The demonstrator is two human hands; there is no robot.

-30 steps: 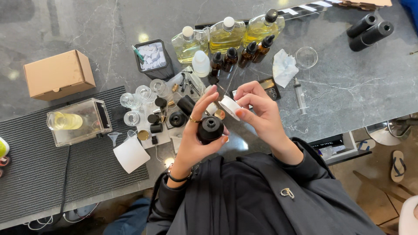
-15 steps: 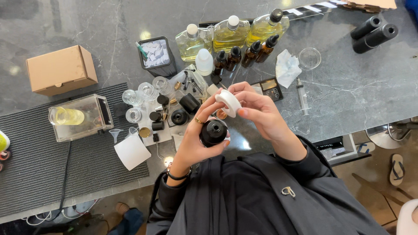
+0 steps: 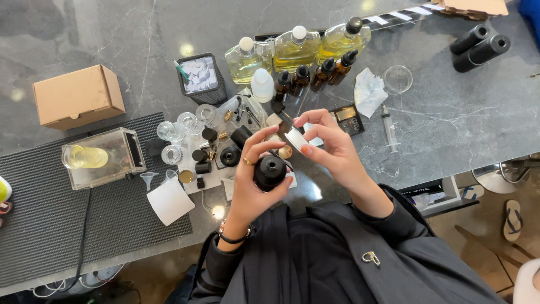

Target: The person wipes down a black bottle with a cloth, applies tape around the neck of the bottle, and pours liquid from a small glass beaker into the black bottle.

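Black bottle (image 3: 270, 172) in left hand (image 3: 254, 188), white cap (image 3: 295, 139) in right hand (image 3: 332, 147).

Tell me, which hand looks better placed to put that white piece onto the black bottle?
Probably the right hand: it already pinches the white piece just above the black bottle, while the left hand is busy gripping that bottle.

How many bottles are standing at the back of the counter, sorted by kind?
Big clear bottles of yellow liquid: 3
Small brown dropper bottles: 4
Small white bottle: 1
Total: 8
The left hand holds a separate small black bottle; the right hand holds a white piece.
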